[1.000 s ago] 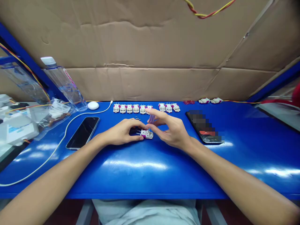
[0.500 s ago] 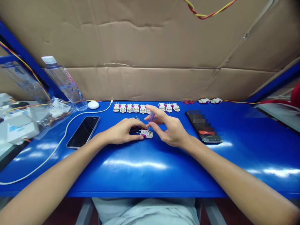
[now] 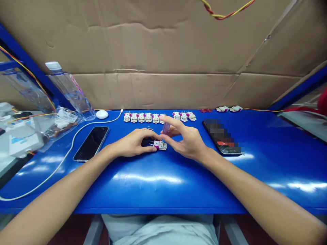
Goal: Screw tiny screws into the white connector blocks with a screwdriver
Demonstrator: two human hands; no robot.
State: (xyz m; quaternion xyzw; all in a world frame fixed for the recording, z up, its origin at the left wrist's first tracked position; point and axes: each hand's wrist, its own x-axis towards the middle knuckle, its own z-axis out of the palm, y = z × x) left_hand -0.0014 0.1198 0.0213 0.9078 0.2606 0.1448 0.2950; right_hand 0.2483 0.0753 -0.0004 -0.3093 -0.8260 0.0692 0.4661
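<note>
My left hand [image 3: 133, 143] is closed on a small white-and-magenta plug [image 3: 162, 146] lying on the blue table, thumb and fingertips at its left end, where thin metal pins stick out. In my right hand [image 3: 188, 141] is a small screwdriver [image 3: 166, 128] with a see-through purplish handle, held upright between the fingers. Its shaft points down at the plug; the tip is too small to make out. Just behind my left fingers lie several tiny dark screws [image 3: 150, 128]. Similar plugs [image 3: 141, 117] stand in a row farther back, one partly behind my right hand.
A phone [image 3: 91, 144] and white cable [image 3: 73, 139] lie left, near a white rounded case [image 3: 102, 114] and a leaning water bottle [image 3: 71, 90]. To the right is a dark packet [image 3: 222, 137]. Red pieces [image 3: 205, 110] and white parts [image 3: 222, 109] sit along the cardboard wall [image 3: 163, 90].
My right hand and the screwdriver have shifted slightly to the right, and the fingers have changed their hold on the handle. My left hand and the plug stay nearly in place.
</note>
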